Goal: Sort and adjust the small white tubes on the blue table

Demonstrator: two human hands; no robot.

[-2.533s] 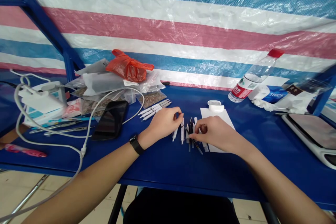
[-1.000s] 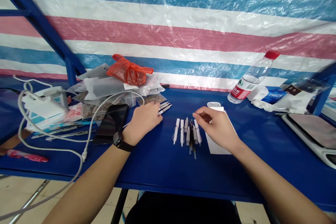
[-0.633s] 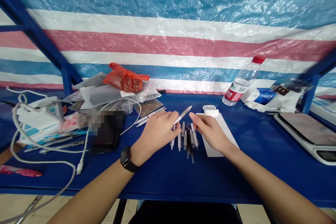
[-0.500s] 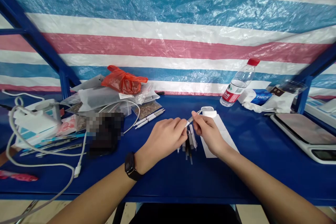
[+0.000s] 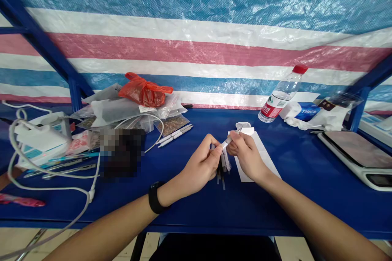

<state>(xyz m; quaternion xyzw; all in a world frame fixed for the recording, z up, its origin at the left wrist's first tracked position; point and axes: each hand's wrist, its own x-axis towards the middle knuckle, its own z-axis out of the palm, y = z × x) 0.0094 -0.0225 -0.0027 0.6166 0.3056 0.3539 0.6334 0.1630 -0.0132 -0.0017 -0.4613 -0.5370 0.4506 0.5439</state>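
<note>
Between my two hands, above the middle of the blue table (image 5: pixel 190 206), a slim white and grey pen (image 5: pixel 226 143) is held at a slant. The fingers of my left hand (image 5: pixel 202 165) pinch its lower left end. Closed round its upper right part is my right hand (image 5: pixel 247 155), and a silvery piece pokes out beyond the thumb. Just below the hands lies a small bunch of white, grey and dark thin pen parts (image 5: pixel 224 167), partly covered by the left fingers. A white sheet of paper (image 5: pixel 265 157) lies under the right hand.
A small white open case (image 5: pixel 245 129) stands behind the paper. Two white pens (image 5: pixel 174 135) lie left of centre. Plastic bags (image 5: pixel 116 110), a red bag (image 5: pixel 143 91) and white cables (image 5: pixel 45 187) crowd the left. On the right are a water bottle (image 5: pixel 277 100) and a scale (image 5: pixel 358 153).
My left hand has turned so its thumb now shows, and it has shifted slightly down. My right hand has moved a little to the right, with the pen still between both.
</note>
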